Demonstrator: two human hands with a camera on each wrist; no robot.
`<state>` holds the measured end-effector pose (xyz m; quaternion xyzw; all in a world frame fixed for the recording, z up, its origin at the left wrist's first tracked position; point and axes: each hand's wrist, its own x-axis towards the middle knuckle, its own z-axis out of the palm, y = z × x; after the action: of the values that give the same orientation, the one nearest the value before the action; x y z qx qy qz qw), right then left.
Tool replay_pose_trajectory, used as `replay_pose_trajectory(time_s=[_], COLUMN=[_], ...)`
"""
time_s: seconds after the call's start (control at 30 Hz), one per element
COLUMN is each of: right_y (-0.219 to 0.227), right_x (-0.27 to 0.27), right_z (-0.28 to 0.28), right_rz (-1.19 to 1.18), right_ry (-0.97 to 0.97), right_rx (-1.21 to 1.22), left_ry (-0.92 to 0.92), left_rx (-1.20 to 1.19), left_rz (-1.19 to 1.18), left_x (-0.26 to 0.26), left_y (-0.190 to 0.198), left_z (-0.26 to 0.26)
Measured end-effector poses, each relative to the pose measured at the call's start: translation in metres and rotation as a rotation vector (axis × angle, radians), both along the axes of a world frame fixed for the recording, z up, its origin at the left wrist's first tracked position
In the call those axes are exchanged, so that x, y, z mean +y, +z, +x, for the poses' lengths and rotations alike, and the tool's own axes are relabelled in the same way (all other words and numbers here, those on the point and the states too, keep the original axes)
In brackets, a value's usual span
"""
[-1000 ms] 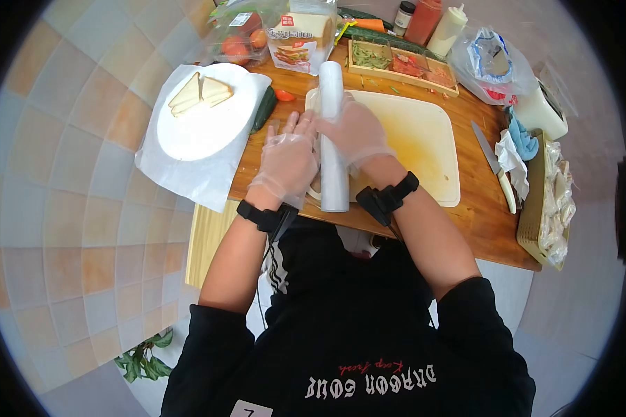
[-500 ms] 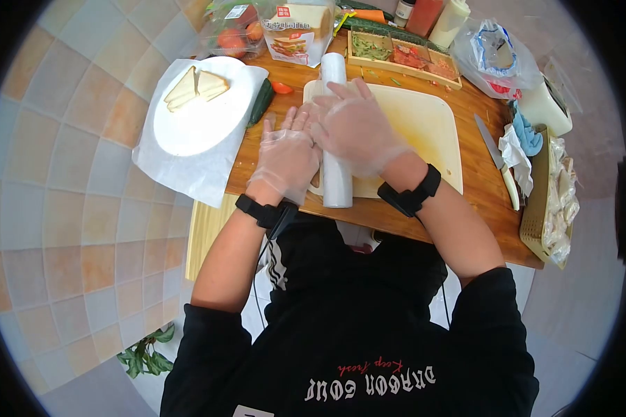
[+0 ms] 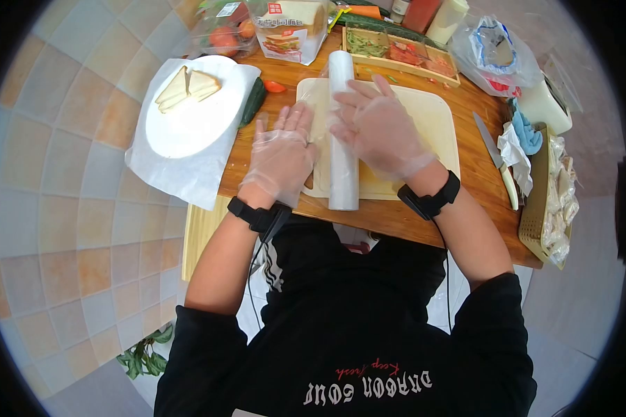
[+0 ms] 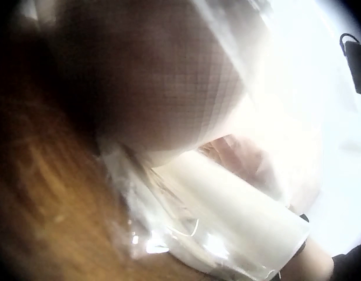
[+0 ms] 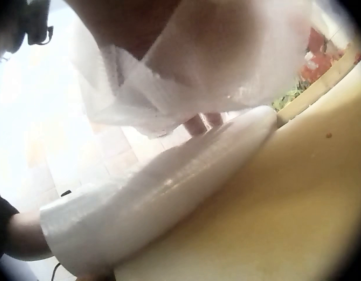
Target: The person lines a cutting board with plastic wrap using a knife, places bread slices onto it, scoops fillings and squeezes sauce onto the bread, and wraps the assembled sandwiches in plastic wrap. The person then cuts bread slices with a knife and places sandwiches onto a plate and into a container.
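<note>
A roll of clear plastic film (image 3: 343,170) lies lengthwise over the left part of the cream cutting board (image 3: 442,132), its near end reaching past the board's front edge. My right hand (image 3: 388,135), in a thin clear glove, rests on the roll with fingers extended. To the left, my gloved left hand (image 3: 279,158) lies flat, fingers straight, by the board's left edge. Clear film shows between that hand and the roll (image 4: 233,213) in the left wrist view. From the right wrist, the roll (image 5: 163,202) shows below the glove, whose palm side is largely hidden.
Cut bread (image 3: 188,89) sits on a white plate (image 3: 170,142) at left. Nearby are a cucumber piece (image 3: 253,103) and bagged bread (image 3: 290,35). Behind the board stands a divided wooden tray (image 3: 431,73). A knife (image 3: 494,153) and a basket (image 3: 532,215) are at right.
The roll has moved rightward across the board, and the gap between it and my left hand has widened. My right hand has travelled right with it, fingers now more spread.
</note>
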<state>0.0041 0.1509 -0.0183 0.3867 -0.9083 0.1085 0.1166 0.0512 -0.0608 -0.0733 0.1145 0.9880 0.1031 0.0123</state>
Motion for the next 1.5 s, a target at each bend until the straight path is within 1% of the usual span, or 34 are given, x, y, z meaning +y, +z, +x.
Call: replay_pose_trajectory(time_s=[0.07,0.13,0.17,0.23,0.27,0.37,0.43,0.57,0.63,0.67,0.73,0.77,0.83,0.97,1.03,1.13,1.23,1.37,1.43,1.5], right_y=[-0.001,-0.006,-0.005,0.001,0.001,-0.002,-0.006,0.003,0.014,0.018,0.022,0.019,0.01,0.008,0.009,0.019,0.016,0.023,0.014,0.01], right_x=[0.0,-0.001,-0.001,0.001,0.003,0.014,0.02,0.027,0.029,0.03,0.035,0.038,0.041,0.039,0.036,0.04,0.049,0.056,0.062,0.065], right_z=[-0.003,-0.01,-0.011,-0.013,-0.014,-0.015,-0.015,-0.012,-0.007,-0.007,-0.007,-0.008,-0.01,-0.012,-0.014,-0.01,-0.011,-0.002,-0.002,-0.004], right_rz=[-0.01,-0.059,-0.06,0.071,0.073,0.102,-0.012,-0.019,0.087,0.088,0.153,0.153,0.012,0.059,0.114,0.131,0.141,0.154,0.037,0.045], right_ry=[0.015,0.127,0.128,0.197,0.2,0.218,0.23,0.197,0.124,0.124,0.077,0.075,0.153,0.158,0.091,0.149,0.168,0.113,0.145,0.15], right_rx=[0.022,-0.035,-0.034,-0.155,-0.155,-0.099,0.02,-0.02,0.0,-0.001,-0.09,-0.091,0.118,0.094,-0.039,-0.047,-0.038,-0.065,0.034,-0.001], left_ry=[0.0,0.0,0.001,-0.003,0.0,-0.001,0.001,0.004,0.01,0.009,0.006,0.004,0.003,0.007,0.0,-0.002,-0.007,0.003,0.002,0.001], left_rx=[0.003,0.005,0.007,0.011,0.012,-0.004,0.011,-0.002,-0.014,-0.016,0.007,0.006,0.015,0.006,0.012,0.023,0.022,-0.003,0.006,0.001], left_rz=[0.001,0.014,0.013,0.007,0.009,0.009,0.019,-0.003,0.009,0.009,-0.007,-0.007,-0.016,0.002,0.002,0.0,-0.001,0.031,0.035,0.03], left_x=[0.0,0.0,0.0,-0.001,-0.001,-0.001,-0.001,0.0,0.001,0.0,-0.001,-0.001,-0.001,-0.001,-0.001,-0.002,-0.002,0.0,-0.001,-0.001], left_y=[0.0,0.001,0.0,-0.001,-0.001,-0.001,-0.003,0.0,0.002,0.002,-0.001,-0.002,-0.003,-0.003,-0.003,-0.004,-0.002,0.002,0.0,0.0], left_z=[0.0,0.0,0.001,0.0,0.0,0.0,0.0,0.0,0.001,0.001,0.001,0.0,0.0,0.0,0.0,0.0,0.001,0.001,0.0,0.0])
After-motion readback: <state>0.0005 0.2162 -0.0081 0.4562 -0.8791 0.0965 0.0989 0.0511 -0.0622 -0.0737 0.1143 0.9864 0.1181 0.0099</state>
